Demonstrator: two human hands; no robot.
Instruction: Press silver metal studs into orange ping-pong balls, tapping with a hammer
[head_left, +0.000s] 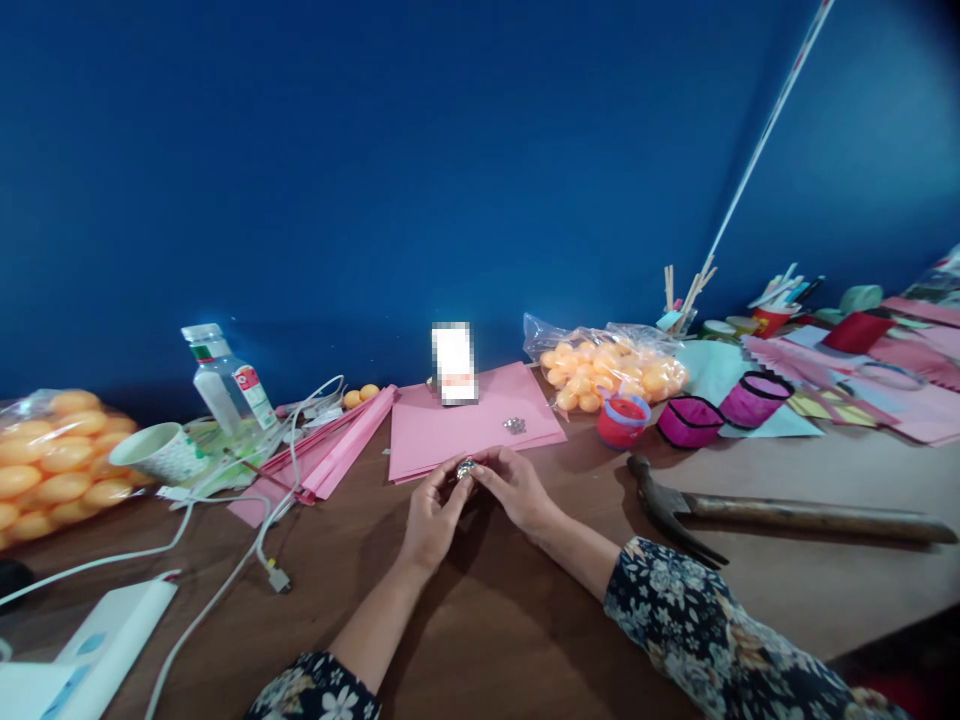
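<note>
Left hand (435, 520) and right hand (521, 490) pinch a small shiny metallic piece (466, 468) between their fingertips, probably to steady it for close work. Beyond them, pink paper (480, 420) seemingly keeps similar loose pieces (514, 426) within reach on the brown table (510, 620), facing a blue wall (480, 160).

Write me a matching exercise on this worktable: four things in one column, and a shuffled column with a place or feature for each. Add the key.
Things
1. Hammer
2. Bottle
3. Patterned cup
4. Shiny object

Places and features
A. Tipped over, with green marks on white
B. Between the fingers of the left hand and right hand
C. Has a long wooden handle
D. See-through, with a red and white label

Right pairs: 1-C, 2-D, 3-A, 4-B
</note>
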